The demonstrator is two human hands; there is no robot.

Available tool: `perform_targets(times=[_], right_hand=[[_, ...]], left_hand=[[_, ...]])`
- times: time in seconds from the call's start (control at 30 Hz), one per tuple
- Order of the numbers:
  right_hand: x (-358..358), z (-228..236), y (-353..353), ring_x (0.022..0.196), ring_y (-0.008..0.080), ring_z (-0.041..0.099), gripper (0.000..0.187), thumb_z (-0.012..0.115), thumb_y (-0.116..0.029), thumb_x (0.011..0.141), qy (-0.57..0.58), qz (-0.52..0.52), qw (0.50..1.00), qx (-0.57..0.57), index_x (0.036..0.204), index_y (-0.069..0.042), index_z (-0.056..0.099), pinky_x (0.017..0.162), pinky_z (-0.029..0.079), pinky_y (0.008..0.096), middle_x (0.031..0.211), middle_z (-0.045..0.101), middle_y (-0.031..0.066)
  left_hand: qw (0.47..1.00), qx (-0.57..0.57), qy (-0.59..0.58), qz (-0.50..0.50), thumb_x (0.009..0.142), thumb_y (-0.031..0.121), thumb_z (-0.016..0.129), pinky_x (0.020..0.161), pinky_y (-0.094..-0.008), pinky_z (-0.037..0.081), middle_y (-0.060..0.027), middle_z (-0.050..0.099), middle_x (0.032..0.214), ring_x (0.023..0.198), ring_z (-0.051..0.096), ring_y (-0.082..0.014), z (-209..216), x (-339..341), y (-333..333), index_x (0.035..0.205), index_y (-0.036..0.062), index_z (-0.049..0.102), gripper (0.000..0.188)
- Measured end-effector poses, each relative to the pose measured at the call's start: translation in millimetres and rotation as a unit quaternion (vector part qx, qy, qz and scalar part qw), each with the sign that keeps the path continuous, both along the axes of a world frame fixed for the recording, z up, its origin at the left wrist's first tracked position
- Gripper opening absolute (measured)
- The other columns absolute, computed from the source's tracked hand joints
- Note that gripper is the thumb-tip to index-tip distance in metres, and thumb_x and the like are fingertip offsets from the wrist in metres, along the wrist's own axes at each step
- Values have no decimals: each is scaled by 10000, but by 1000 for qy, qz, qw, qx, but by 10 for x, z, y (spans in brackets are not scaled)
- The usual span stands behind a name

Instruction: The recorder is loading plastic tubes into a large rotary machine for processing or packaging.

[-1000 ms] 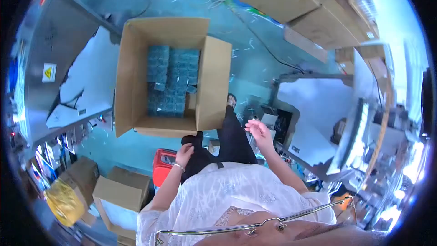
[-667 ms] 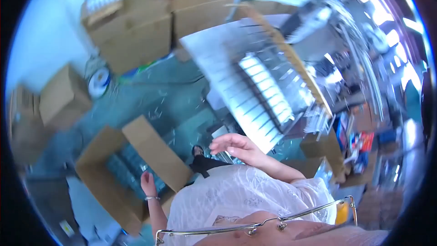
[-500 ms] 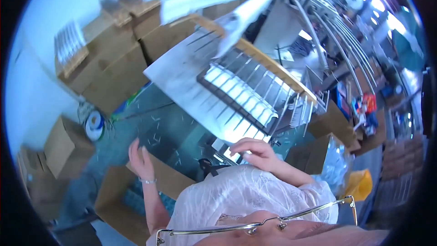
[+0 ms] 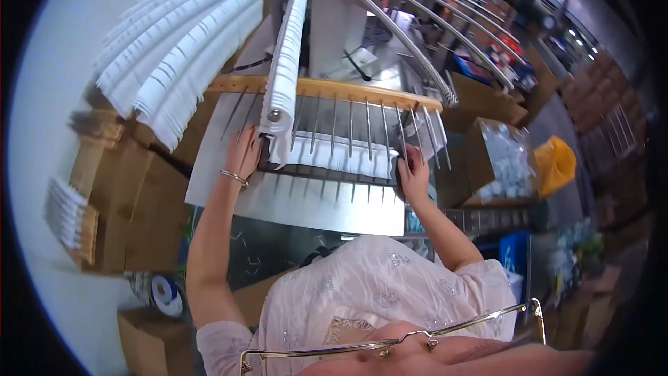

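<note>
Head view: both hands at the ends of a dark tray (image 4: pixel 316 172) of white pieces (image 4: pixel 341 156), behind the front edge of the metal tabletop (image 4: pixel 299 203) and below the thin metal prongs (image 4: pixel 351 132) of a wooden bar (image 4: pixel 334 90); whether the tray rests or is raised, cannot tell. Step in hand looks like steadying or shifting that tray. Good practice, in my judgement: share the load between both ends, keep the long front rim level, move slowly so the row does not slide, and watch the clearance under the prongs. Loaded rod (image 4: pixel 284 63) overhangs the left end, its white strips dangling near the tray; worth steering around, as a snag there seems the likeliest trouble. Right hand (image 4: pixel 415 174): grip curled, seemingly clamped on the tray's right end, forearm slanting up and inward from a bent elbow. Left hand (image 4: pixel 243 154): against the left end, fingers pointing toward the tabletop's rear, arm longer and straighter, bracelet (image 4: pixel 234 178) at the wrist; thumb and fingertips partly hidden, so whether that grip is closed, cannot tell.
</note>
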State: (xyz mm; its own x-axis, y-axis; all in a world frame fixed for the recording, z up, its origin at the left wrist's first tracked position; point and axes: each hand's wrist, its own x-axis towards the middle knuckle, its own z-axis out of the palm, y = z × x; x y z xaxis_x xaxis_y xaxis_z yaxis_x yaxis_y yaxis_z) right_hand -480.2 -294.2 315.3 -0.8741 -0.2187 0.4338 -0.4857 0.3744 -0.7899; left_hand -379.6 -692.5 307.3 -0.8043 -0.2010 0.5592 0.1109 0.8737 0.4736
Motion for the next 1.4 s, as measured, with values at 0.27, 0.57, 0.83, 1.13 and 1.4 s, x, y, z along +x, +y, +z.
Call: perform_targets(times=[0.27,0.57,0.83,1.13,1.4], right_hand=[[124,68,-102,655,118,466,90,631,-43,775,23,-29,999,-39,837,15,604,594,381,254,780,495,36],[28,-66,-71,832,139,502,75,669,8,751,-34,36,989,-136,807,15,620,716,407,234,901,502,49],[497,211,242,750,117,488,66,626,-29,803,-32,80,981,-175,766,5,583,656,379,224,817,518,32],[1062,610,945,593,64,439,84,466,-104,885,-235,171,883,-369,890,-45,527,538,330,189,749,485,-4],[1514,943,1226,590,52,346,58,487,-104,889,-75,-1,940,-334,880,-55,518,543,293,201,714,419,-13]], left_hand=[[1000,-8,-2,-26,776,130,604,673,-438,461,-158,563,793,786,566,-358,328,42,175,821,43,602,98],[995,62,-49,-64,709,184,731,612,-371,465,-124,610,731,709,600,-317,458,154,190,803,45,594,216],[951,302,-39,-52,821,68,627,588,-249,457,-75,608,721,641,575,-142,644,568,626,837,-10,571,98],[787,600,-39,-140,827,18,569,537,-178,408,-12,543,722,610,531,-78,849,1242,1503,932,55,525,119],[758,499,-158,-390,842,8,554,621,-225,457,-17,559,807,709,563,-89,1129,1007,1554,951,48,514,123]])
